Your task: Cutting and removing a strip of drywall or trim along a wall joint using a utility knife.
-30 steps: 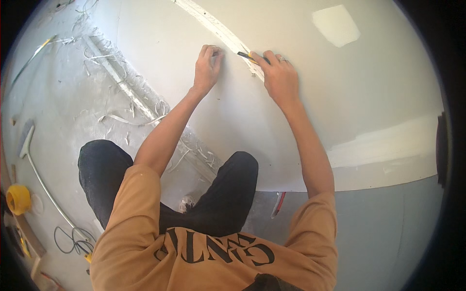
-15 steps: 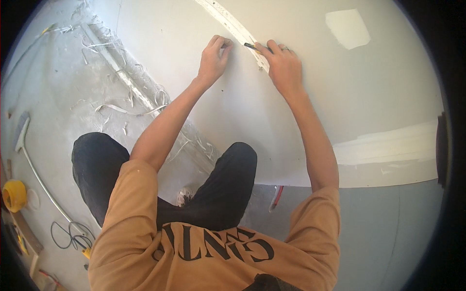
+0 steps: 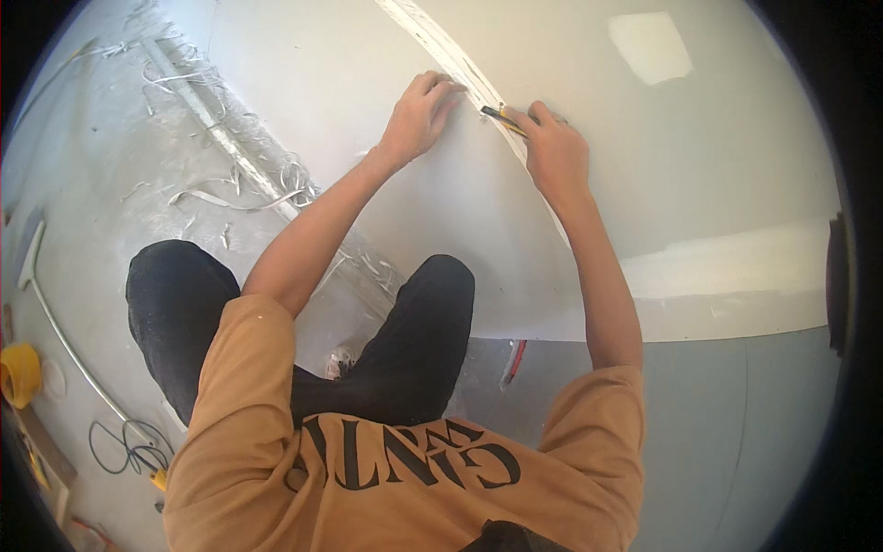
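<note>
A box cutter (image 3: 505, 121) with a yellow and black body is held in my right hand (image 3: 557, 155), its black end pointing up and left at the wall board (image 3: 515, 230). That end lies at a narrow white strip (image 3: 441, 51), which runs down the board and passes behind my right hand. My left hand (image 3: 418, 121) is at the strip's left edge, just above the cutter. Its fingers are drawn together with the tips against the strip; whatever they may pinch is too small to make out.
Paper-like scraps (image 3: 239, 201) litter the floor along a pale rail (image 3: 221, 138) at left. A long-handled scraper (image 3: 69, 345), a yellow tape roll (image 3: 20, 375) and a coiled cable (image 3: 129, 451) lie farther left. A red tool (image 3: 517, 361) rests below the board.
My left hand has moved right, onto the strip. My right hand and the cutter are a little lower, and more of the white strip shows below them. The view has shifted slightly.
</note>
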`<state>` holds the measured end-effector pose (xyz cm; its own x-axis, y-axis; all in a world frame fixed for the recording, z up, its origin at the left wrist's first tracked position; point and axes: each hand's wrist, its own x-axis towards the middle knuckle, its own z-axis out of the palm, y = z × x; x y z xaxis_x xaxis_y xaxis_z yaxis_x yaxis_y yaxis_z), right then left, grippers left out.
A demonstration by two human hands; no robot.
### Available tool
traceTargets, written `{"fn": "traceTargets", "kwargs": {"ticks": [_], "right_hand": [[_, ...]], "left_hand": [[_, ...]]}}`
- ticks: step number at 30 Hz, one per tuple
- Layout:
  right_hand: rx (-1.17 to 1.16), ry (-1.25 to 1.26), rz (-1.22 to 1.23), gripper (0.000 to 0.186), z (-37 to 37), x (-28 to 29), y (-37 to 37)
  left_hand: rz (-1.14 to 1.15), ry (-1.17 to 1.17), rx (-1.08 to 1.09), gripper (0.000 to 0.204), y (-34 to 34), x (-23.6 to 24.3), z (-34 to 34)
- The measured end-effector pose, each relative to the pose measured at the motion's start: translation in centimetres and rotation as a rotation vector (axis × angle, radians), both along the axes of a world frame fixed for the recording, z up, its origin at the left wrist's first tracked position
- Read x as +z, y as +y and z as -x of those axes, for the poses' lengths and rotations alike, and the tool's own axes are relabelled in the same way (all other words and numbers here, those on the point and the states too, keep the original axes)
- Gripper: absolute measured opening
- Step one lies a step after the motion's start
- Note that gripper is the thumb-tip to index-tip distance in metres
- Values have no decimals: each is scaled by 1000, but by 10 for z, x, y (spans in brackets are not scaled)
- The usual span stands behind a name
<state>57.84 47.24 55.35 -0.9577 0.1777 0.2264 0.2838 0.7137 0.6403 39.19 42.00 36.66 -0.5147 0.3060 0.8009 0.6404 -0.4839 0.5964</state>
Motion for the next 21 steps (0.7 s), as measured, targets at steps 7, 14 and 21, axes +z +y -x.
{"fn": "traceTargets", "kwargs": {"ticks": [7, 14, 21], "right_hand": [[-57, 71, 174, 49, -25, 16, -3], [-52, 77, 263, 46, -16, 19, -2], [11, 66, 303, 45, -20, 25, 1]], "left_hand": [[-29, -129, -69, 30, 3, -10, -60], [24, -316, -64, 20, 22, 11, -63], [136, 99, -56, 12, 8, -21, -76]]}}
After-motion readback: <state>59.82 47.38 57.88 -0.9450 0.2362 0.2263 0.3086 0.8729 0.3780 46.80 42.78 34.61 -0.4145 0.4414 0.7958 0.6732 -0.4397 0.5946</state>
